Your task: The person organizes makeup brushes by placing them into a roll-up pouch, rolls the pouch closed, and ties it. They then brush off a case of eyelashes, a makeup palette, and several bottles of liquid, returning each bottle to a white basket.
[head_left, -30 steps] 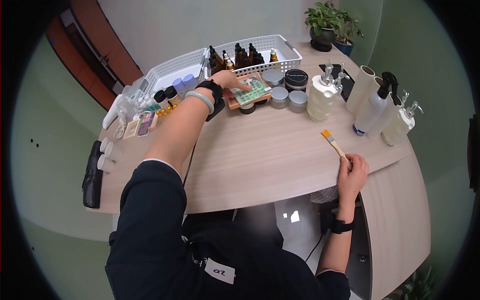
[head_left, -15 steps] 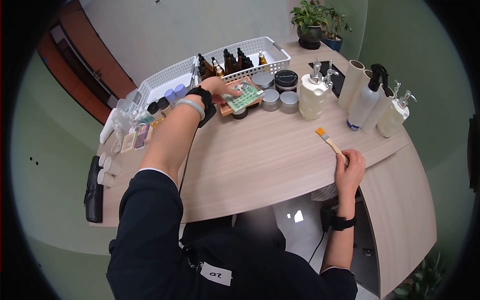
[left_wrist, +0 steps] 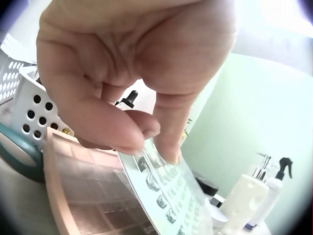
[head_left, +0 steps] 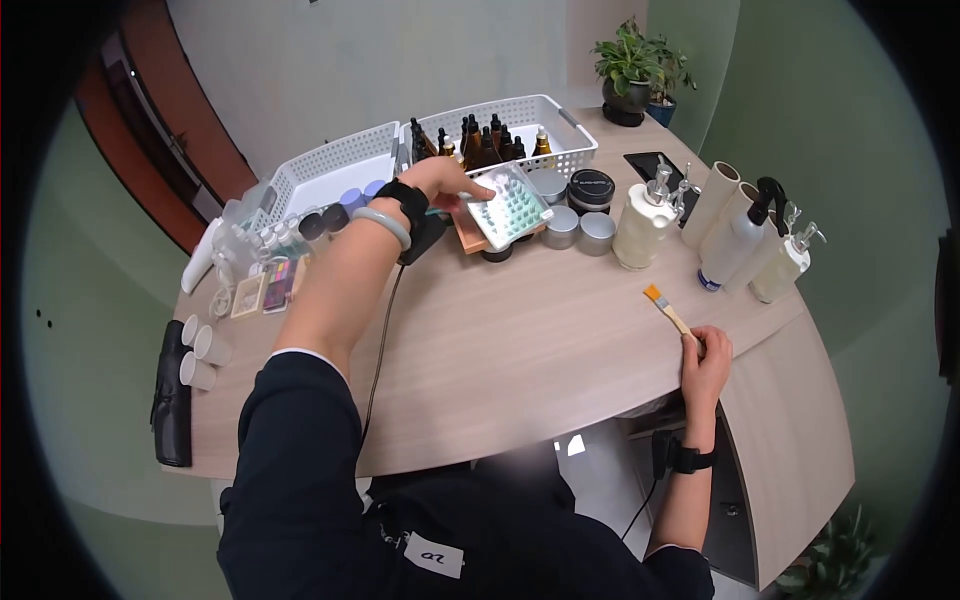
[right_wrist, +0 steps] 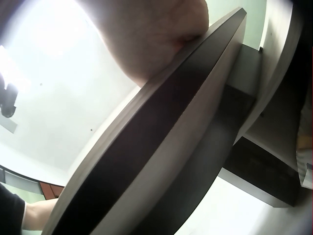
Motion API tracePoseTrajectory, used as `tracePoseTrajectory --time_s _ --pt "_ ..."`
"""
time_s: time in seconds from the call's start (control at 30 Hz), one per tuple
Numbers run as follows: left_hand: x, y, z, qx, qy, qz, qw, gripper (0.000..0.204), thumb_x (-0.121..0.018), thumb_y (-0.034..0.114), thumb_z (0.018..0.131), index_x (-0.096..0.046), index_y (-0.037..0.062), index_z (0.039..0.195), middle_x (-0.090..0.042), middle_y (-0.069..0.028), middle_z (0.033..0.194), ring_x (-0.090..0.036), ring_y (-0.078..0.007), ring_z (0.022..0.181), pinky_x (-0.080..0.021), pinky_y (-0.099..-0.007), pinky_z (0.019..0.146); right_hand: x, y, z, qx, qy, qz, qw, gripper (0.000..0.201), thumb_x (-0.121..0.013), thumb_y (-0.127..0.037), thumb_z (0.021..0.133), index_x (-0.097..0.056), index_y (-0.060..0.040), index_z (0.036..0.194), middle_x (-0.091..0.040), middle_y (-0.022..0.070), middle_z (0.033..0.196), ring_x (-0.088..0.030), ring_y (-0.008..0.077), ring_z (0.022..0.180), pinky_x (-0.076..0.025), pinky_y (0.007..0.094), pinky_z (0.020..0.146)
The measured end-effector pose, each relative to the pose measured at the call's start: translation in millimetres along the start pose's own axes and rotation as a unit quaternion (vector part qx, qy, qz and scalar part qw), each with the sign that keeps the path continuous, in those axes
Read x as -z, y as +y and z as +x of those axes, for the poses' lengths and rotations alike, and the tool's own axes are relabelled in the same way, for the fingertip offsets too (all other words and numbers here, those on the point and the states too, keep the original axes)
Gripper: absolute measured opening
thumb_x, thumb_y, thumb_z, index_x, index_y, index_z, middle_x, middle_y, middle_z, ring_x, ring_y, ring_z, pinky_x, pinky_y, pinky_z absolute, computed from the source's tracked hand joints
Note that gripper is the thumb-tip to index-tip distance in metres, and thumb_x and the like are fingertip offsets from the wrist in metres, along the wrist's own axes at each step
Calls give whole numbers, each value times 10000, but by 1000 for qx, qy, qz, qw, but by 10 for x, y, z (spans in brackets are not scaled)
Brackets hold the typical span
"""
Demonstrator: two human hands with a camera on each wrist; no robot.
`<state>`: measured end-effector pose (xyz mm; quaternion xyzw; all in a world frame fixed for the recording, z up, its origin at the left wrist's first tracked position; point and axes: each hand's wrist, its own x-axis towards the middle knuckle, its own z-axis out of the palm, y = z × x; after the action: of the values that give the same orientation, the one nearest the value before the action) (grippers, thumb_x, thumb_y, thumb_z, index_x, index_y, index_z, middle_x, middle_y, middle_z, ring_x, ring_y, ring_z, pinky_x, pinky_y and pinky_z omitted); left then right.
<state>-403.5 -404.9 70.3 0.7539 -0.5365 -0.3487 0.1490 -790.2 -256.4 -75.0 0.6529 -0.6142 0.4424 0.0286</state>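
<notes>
My left hand pinches a flat, clear-lidded false eyelash case between thumb and fingers. Rows of small curled shapes on pale green show through its lid in the left wrist view. The case is tilted, one edge raised over a pinkish makeup palette with a clear lid. That palette rests on small dark-lidded jars. At the table's front right, my right hand holds the wooden handle of a flat brush with orange bristles pointing away from me. In the right wrist view the brush is hidden behind the table edge.
Behind the case stand white baskets and dark dropper bottles. Silver-lidded jars, a pump bottle and a spray bottle lie to the right. Paper cups and a black roll sit at left.
The eyelash case has been tilted up off the palette, showing paler than before. My left hand keeps its pinch, and my right hand still holds the brush in nearly the same place.
</notes>
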Motion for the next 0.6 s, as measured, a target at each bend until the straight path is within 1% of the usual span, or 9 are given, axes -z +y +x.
tracePoseTrajectory --time_s 0.03,0.1,0.17,0.27,0.37,0.43,0.47,0.57,0.6 --pt "34 3 -87 -38 -15 -58 997 332 -772 268 647 -572 22 749 -518 -16 665 -468 -81 512 -439 -200 491 0 -2 -13 -6 -2 3 1000 106 -605 -103 737 -547 -36 794 -542 103 837 -485 296 805 -383 358 719" --pt "113 -66 -42 -74 -57 -120 988 276 -748 211 681 -573 20 777 -526 -16 673 -483 -78 522 -453 -205 494 9 4 -24 0 -9 0 1000 103 -602 -101 740 -547 -35 796 -544 105 837 -487 295 809 -384 357 721" --pt "177 -127 -120 -103 -54 -140 983 246 -728 188 702 -578 16 792 -541 -17 680 -502 -80 552 -464 -203 514 5 14 9 12 -11 0 1000 99 -600 -99 743 -548 -34 797 -546 108 837 -489 294 813 -385 356 723" --pt "233 -183 -657 -228 -18 -158 961 235 -707 208 721 -606 6 786 -575 -21 689 -519 -75 603 -461 -205 538 1 79 2 22 -26 2 999 99 -599 -90 747 -539 -30 797 -545 109 820 -502 284 806 -389 352 723" --pt "245 -388 -1151 -263 39 -140 954 211 -701 203 718 -611 16 758 -576 -12 712 -523 -71 620 -435 -199 536 21 90 0 9 -40 27 999 101 -595 -90 761 -529 -26 802 -542 112 798 -510 263 752 -402 336 681" --pt "210 -660 -1350 -353 153 -76 920 200 -696 177 722 -595 14 777 -567 -4 723 -520 -61 637 -438 -194 559 35 116 -8 -13 -58 13 998 101 -584 -89 778 -518 -19 807 -533 120 746 -511 245 678 -410 314 624" --pt "172 -777 -1474 -363 151 -166 904 229 -687 176 710 -574 4 810 -573 -37 714 -544 -103 691 -469 -257 641 80 32 18 -10 -78 16 997 103 -573 -84 788 -509 -13 827 -527 122 693 -506 244 606 -408 304 577" --pt "118 -1215 -1646 -400 170 -251 865 237 -653 147 747 -526 10 893 -572 -40 831 -528 -91 758 -445 -230 677 110 18 49 -12 -117 -5 993 133 -569 -75 788 -505 -18 890 -533 100 672 -495 199 562 -404 287 549" --pt "147 -1330 -1720 -395 179 -252 865 237 -653 147 747 -526 10 893 -572 -40 831 -528 -91 758 -445 -230 677 154 -43 79 -60 -152 14 986 151 -570 -76 789 -514 -19 917 -533 87 676 -493 173 572 -401 279 544"
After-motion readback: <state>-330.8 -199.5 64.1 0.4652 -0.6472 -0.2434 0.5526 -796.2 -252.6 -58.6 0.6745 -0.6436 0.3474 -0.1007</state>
